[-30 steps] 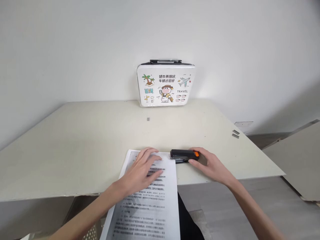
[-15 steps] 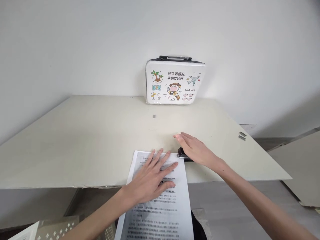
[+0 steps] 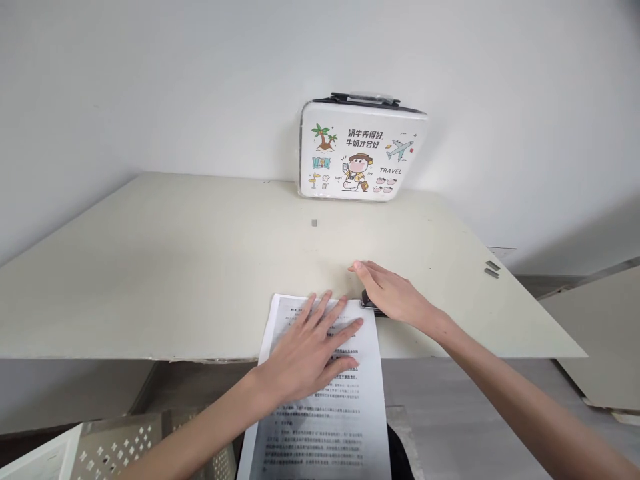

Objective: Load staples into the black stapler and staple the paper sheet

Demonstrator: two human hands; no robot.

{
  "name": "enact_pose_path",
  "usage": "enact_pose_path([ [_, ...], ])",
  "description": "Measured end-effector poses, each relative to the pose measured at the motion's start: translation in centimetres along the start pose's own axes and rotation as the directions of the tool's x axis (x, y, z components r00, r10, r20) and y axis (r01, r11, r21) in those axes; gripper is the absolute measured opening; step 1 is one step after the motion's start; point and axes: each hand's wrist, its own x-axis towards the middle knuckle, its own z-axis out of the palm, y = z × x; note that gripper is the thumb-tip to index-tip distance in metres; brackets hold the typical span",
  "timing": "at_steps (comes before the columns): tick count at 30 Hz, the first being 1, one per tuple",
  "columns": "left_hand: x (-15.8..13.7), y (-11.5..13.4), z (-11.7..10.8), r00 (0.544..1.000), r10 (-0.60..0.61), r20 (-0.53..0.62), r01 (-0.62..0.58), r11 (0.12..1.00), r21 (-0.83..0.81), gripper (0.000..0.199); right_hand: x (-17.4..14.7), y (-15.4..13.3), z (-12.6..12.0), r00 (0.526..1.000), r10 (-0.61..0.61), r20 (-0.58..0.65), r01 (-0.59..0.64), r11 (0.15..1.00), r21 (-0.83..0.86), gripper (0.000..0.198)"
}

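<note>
A printed sheet of paper (image 3: 320,407) lies partly on the table and hangs over its front edge; whether more sheets lie beneath cannot be seen. My left hand (image 3: 310,350) rests flat on it with the fingers spread. At the sheet's top right corner sits a black stapler (image 3: 367,300), its front end over the paper's edge. My right hand (image 3: 395,290) lies over the stapler with its palm on top, hiding most of it. The fingers of that hand stretch past the stapler and are not wrapped round it.
A white case with cartoon prints (image 3: 363,150) stands against the wall on the pale table (image 3: 175,267). One small staple strip (image 3: 314,223) lies mid-table, and two more strips (image 3: 492,269) are near the right edge. A perforated basket (image 3: 115,447) is below at the left.
The view has shifted slightly, so the table and case sit a little higher and further right. Both hands keep their places on the paper and the stapler.
</note>
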Motion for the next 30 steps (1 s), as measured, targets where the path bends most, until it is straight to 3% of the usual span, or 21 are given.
enact_pose_path([
  [30, 0.17, -0.12, 0.21, 1.0, 0.017, -0.011, -0.018, 1.0, -0.012, 0.065, 0.25, -0.16, 0.32, 0.999, -0.037, 0.031, 0.039, 0.995, -0.09, 0.07],
])
